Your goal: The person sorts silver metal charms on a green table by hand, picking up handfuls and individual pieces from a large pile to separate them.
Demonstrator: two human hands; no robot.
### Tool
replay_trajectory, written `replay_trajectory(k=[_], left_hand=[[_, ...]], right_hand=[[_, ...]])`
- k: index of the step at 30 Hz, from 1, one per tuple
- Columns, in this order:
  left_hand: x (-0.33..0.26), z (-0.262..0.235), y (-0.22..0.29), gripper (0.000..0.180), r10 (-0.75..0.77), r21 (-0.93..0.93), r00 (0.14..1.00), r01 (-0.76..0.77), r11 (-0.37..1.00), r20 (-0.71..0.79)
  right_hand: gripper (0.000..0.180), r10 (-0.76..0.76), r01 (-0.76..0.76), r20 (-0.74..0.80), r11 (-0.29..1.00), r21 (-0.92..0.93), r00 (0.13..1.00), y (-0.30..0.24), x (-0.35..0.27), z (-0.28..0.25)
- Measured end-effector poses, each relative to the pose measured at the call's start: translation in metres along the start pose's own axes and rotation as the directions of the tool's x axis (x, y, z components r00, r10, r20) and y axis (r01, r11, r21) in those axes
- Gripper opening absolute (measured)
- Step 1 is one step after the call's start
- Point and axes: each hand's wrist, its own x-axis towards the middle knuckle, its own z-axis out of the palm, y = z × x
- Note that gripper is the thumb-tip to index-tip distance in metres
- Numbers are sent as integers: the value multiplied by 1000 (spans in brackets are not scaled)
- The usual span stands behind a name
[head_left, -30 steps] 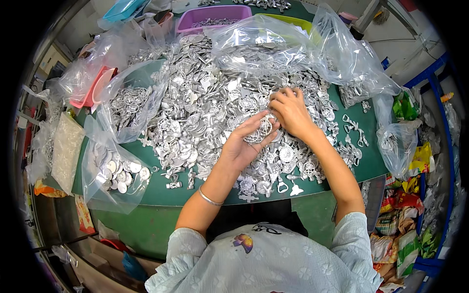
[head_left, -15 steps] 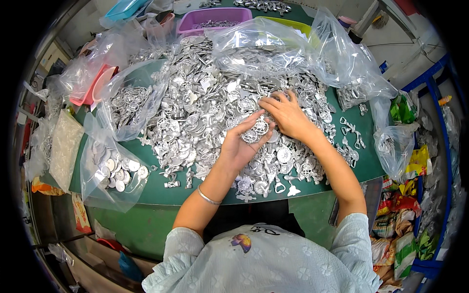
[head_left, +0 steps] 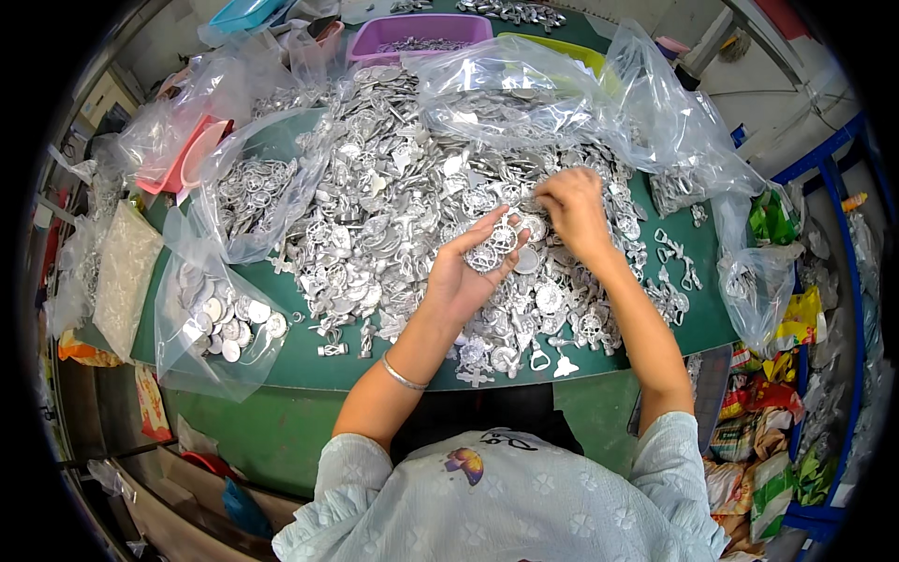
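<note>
Cradling openwork metal rounds [head_left: 484,258] in half-closed left hand [head_left: 459,277], seemingly against spilling, and curling right hand [head_left: 575,208] over metal pile [head_left: 370,220], hiding any grip.

the metal pieces [head_left: 375,220] are silver-grey, the table [head_left: 707,328] dark green. there's a purple tub [head_left: 421,29], a lime-green tub [head_left: 567,49], a bright blue tray [head_left: 245,14] and a red tray [head_left: 181,157]. the pale blue shirt [head_left: 524,506] has a faint flower pattern and an orange-and-purple butterfly [head_left: 464,464].

Round silvery pieces [head_left: 491,249] with cut-out patterns lie overlapping between fingers and thumb of the left hand [head_left: 457,279]; a mixed metal heap [head_left: 379,229] spreads beneath the fingers of the right hand [head_left: 575,214].
</note>
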Motion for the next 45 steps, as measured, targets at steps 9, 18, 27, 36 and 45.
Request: replay_trajectory(k=[9, 18, 27, 36, 45], left_hand=[[-1, 4, 0, 48, 13, -44, 1000, -14, 999, -7], [-3, 5, -1, 45, 42, -19, 999, -43, 999, -21], [-3, 1, -7, 37, -52, 5, 999, 52, 999, 6], [-2, 4, -4, 39, -21, -154, 1000, 21, 988, 4], [-4, 2, -5, 42, -21, -172, 999, 27, 985, 37]], right_hand=[[18, -14, 32, 65, 956, -290, 998, -11, -5, 20], [12, 370, -319, -102, 888, 332, 924, -12, -1, -5], [10, 194, -271, 208, 845, 462, 959, -42, -6, -20], [12, -55, 55, -47, 998, -8, 997, -9, -1, 13], [11, -193, 202, -59, 948, 247, 979, -56, -3, -21]])
